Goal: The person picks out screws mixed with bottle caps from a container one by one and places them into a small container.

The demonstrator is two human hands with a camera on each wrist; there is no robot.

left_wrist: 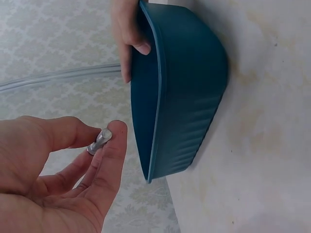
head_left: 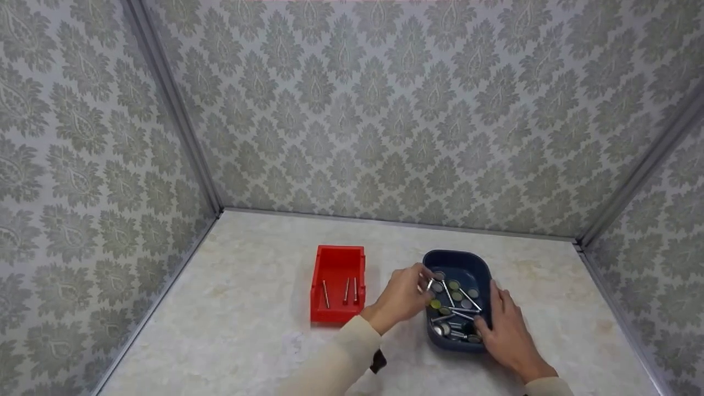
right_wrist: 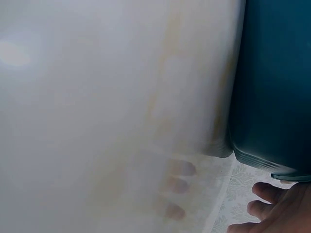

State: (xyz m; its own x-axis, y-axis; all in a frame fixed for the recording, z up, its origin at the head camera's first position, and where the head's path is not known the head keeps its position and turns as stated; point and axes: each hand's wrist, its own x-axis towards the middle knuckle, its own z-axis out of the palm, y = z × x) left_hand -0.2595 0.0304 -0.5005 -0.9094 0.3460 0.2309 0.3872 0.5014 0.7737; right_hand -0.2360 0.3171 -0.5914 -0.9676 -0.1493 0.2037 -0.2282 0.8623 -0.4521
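Note:
My left hand (head_left: pixel 404 291) pinches a silver bolt (left_wrist: pixel 101 141) between thumb and fingertip, beside the left rim of a dark blue plastic tub (head_left: pixel 457 347). Inside the tub lie several long silver bolts (head_left: pixel 448 293) and several round discs (head_left: pixel 472 293), some greenish yellow, some silvery. My right hand (head_left: pixel 509 335) grips the tub's right side, thumb over the rim and fingers along the outer wall. Left of the tub stands a red open bin (head_left: pixel 338 316) with 3 bolts (head_left: pixel 346 291) lying on its floor. The right wrist view shows only fingers beside the tub's wall.
A pale marbled tabletop (head_left: pixel 220 308) carries both containers. Patterned wall panels (head_left: pixel 374 110) with grey edge strips enclose it at the back and sides. A small black object (head_left: pixel 378 361) shows by the left sleeve.

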